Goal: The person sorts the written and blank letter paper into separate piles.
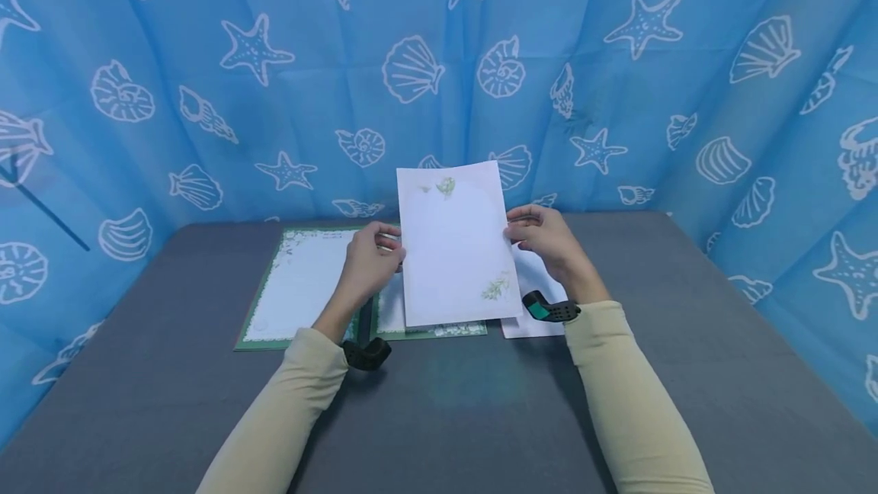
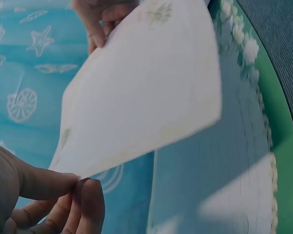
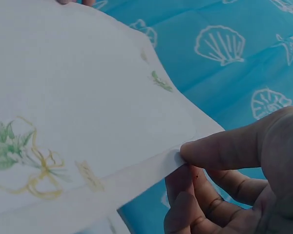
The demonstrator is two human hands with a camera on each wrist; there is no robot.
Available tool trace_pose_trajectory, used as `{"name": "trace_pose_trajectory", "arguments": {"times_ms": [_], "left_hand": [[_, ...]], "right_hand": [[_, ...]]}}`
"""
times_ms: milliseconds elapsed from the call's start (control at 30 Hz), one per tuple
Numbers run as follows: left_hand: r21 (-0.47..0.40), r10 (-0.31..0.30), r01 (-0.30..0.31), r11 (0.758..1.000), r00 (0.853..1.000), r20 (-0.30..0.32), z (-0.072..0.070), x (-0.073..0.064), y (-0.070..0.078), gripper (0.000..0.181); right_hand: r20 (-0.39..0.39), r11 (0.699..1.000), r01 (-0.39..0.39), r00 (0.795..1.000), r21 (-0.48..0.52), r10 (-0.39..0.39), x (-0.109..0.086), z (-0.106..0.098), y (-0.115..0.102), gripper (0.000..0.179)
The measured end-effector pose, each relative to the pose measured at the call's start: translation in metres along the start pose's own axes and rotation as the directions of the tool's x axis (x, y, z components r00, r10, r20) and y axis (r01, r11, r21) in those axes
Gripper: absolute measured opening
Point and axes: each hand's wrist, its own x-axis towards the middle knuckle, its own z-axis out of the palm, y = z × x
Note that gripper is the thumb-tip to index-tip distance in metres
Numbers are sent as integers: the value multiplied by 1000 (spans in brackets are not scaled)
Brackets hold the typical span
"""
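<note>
A white sheet of paper (image 1: pixel 456 250) with pale green leaf prints is held up over the table, tilted towards me. My left hand (image 1: pixel 370 259) pinches its left edge between thumb and fingers. On the opposite edge, my right hand (image 1: pixel 547 244) pinches the paper the same way; in the right wrist view its thumb (image 3: pixel 224 148) lies on top of the margin. Below the sheet lies an open green-bordered folder (image 1: pixel 302 288) with white, flower-edged pages, its right side partly hidden by the paper. More white paper (image 1: pixel 538 280) lies behind my right wrist.
The grey table (image 1: pixel 439 418) runs up to a blue curtain (image 1: pixel 439 82) printed with white shells and starfish. Dark bands (image 1: pixel 366 354) sit on both wrists.
</note>
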Motion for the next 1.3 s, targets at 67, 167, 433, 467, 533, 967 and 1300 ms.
{"name": "trace_pose_trajectory", "arguments": {"times_ms": [67,167,433,467,533,967,1300], "left_hand": [[-29,6,-6,1000,1000,9,4,1,3,28],[-68,2,-1,998,1000,16,14,4,6,27],[-135,-59,63,989,998,35,52,14,13,27],[-140,-67,72,987,997,41,57,15,14,27],[-147,-85,92,985,995,48,69,17,14,27],[-90,-165,173,981,982,88,123,21,19,25],[32,-160,157,987,975,155,135,21,16,29]], "right_hand": [[-18,1000,4,1000,3,-4,-1,-6,-1,36],[-56,1000,7,998,-7,-7,-2,-14,0,37],[-168,997,-58,985,-53,48,-4,-37,9,38],[-181,996,-76,981,-53,65,-5,-39,11,39],[-213,992,-106,973,-63,90,-1,-45,20,39],[-331,965,-235,925,-117,186,18,-75,70,35],[-329,937,-324,906,-130,268,-10,-68,38,39]]}}
